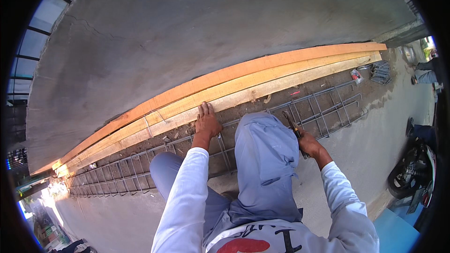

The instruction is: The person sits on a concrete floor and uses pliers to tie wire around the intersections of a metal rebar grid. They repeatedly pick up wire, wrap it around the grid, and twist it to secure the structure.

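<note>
My left hand (207,121) presses on the near edge of a pale wooden plank (243,95), fingers stretched forward and nothing seen in its grasp. Under and beside it runs a long cage of steel rebar (123,176) with stirrups, lying on the ground along the planks. In my right hand (309,143), closed at the right of my raised knee, is a pair of pliers (292,124) with dark jaws pointing up and away. The pliers are over the cage; whether they touch it I cannot tell.
An orange-toned plank (262,62) lies against the grey plastered wall (225,14). Near the planks' right end are a bundle of bent steel stirrups (380,72) and a small plastic packet (356,75). A motorcycle (412,173) stands at far right, with people's legs (425,71) beyond.
</note>
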Demonstrator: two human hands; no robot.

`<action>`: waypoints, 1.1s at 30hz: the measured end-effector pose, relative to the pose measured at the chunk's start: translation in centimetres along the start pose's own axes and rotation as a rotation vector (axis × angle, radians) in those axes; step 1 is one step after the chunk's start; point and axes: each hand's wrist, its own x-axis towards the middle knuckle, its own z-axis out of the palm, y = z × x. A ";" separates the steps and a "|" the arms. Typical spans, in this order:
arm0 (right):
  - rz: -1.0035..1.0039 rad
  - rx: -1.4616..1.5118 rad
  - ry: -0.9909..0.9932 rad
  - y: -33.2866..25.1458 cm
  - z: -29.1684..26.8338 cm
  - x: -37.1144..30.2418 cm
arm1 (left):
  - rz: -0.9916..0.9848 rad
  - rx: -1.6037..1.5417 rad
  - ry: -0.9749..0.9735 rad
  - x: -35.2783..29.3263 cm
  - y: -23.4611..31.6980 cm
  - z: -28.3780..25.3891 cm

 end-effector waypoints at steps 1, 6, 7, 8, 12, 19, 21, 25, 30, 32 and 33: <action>-0.181 -0.110 0.030 1.6 0.8 0.1 | 0.019 -0.007 0.020 0.1 0.0 0.0; -0.562 -0.406 0.011 8.1 4.1 1.2 | 0.069 -0.057 0.083 -0.4 -1.9 0.6; -0.462 -0.409 -0.005 8.5 4.6 1.6 | 0.064 -0.071 0.094 -0.2 -2.0 0.6; -0.374 -0.416 -0.011 8.8 5.0 1.9 | 0.064 -0.071 0.082 -0.3 -2.4 0.7; -0.199 -0.494 0.004 9.7 5.1 2.5 | 0.072 -0.134 0.049 -0.4 -3.2 0.3; -0.138 -0.639 0.052 10.0 4.2 5.2 | 0.064 -0.171 0.196 0.3 -3.3 2.9; -0.133 -0.665 0.059 9.8 4.0 6.2 | 0.074 -0.199 0.196 0.2 -4.0 3.5; -0.205 -0.732 0.057 8.4 3.3 9.9 | 0.106 -0.224 0.152 0.0 -5.8 2.9; -0.346 -0.712 0.164 -6.5 6.2 7.2 | 0.098 -0.276 -0.025 0.5 -9.1 -2.6; -0.409 -0.753 0.104 -11.1 4.6 6.7 | 0.089 -0.189 -0.077 0.7 -8.1 -5.6; -0.439 -0.810 0.031 -13.6 5.5 6.8 | 0.102 -0.143 0.082 0.1 -10.6 -2.8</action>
